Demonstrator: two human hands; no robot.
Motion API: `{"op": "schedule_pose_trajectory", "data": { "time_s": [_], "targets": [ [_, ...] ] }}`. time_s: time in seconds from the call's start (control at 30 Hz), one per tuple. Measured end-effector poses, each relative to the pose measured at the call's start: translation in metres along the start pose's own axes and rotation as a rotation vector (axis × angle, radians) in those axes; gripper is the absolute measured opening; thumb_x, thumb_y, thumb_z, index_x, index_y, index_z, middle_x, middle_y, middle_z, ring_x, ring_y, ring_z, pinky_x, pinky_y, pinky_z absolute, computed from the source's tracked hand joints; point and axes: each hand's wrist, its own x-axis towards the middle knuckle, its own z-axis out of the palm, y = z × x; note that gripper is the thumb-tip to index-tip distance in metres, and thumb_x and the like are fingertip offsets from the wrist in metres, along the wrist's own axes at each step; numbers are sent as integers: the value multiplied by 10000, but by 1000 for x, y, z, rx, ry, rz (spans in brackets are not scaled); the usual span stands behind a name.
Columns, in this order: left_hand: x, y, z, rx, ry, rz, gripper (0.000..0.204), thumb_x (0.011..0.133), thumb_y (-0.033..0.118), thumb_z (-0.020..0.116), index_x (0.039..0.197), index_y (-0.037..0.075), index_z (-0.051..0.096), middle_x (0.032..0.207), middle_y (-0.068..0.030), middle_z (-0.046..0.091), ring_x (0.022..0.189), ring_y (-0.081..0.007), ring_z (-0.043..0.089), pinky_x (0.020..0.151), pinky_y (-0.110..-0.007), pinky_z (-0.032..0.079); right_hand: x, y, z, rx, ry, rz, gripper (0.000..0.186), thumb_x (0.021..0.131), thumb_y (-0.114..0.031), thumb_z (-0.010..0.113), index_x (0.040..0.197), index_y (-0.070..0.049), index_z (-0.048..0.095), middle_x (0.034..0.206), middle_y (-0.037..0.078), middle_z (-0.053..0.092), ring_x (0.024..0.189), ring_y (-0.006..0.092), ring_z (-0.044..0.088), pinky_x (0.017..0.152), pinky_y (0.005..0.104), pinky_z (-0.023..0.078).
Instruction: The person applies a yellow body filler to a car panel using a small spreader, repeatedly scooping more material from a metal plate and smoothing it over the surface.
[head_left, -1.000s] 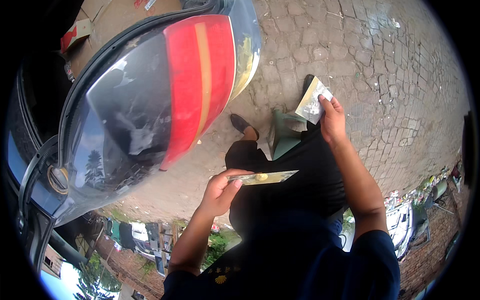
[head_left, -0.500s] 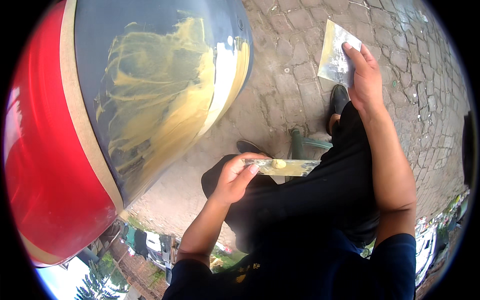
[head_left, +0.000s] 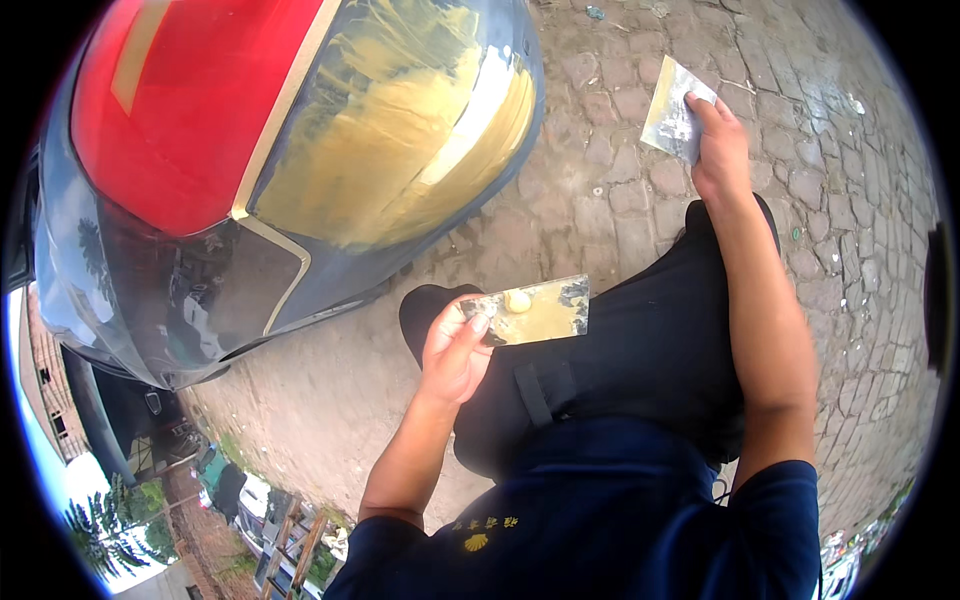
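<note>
My left hand (head_left: 456, 350) pinches one end of a thin flat filler board (head_left: 555, 312) smeared with yellowish putty. A rounded dab of putty (head_left: 517, 301) sits on its face, above my lap. Out to the right, my right hand (head_left: 722, 150) grips a flat metal putty spreader (head_left: 676, 112), its thumb on the broad face, which carries grey and yellowish smears. Neither tool touches the car. To the left, yellowish putty (head_left: 390, 150) is spread in uneven strokes over a grey car panel (head_left: 345, 265), beside a bright white patch (head_left: 478, 118).
Tan masking tape (head_left: 287, 100) borders the putty area, next to a red panel (head_left: 200, 110). A dark, glossy lower part of the car (head_left: 160, 290) is at the left. Stone paving (head_left: 840, 250) lies below and right. Planks and parked vehicles show at lower left.
The view has turned, so more of the car's left side shows. The board in my left hand has tilted to show its face. My right hand still holds the spreader out right.
</note>
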Motion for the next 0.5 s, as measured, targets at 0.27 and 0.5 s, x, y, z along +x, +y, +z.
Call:
{"op": "schedule_pose_trajectory", "data": {
  "time_s": [0.27, 0.5],
  "targets": [
    [-40, 9, 65, 50, 146, 80, 284, 1082, 91, 538, 1328, -44, 586, 1329, -167, 675, 1225, -245, 664, 1077, -412, 519, -36, -15, 0, 84, -127, -73, 266, 982, -128, 698, 1204, 16, 665, 1089, 61, 733, 959, 164, 706, 877, 346, 576],
    [-81, 70, 200, 157, -128, 47, 379, 1054, 70, 529, 1383, -120, 520, 1395, -261, 626, 1317, -325, 619, 1148, -454, 469, -33, 1, -1, 113, -2, -25, 195, 968, -94, 671, 1130, 15, 678, 1058, 102, 714, 943, 236, 697, 857, 409, 584]
  ]
}}
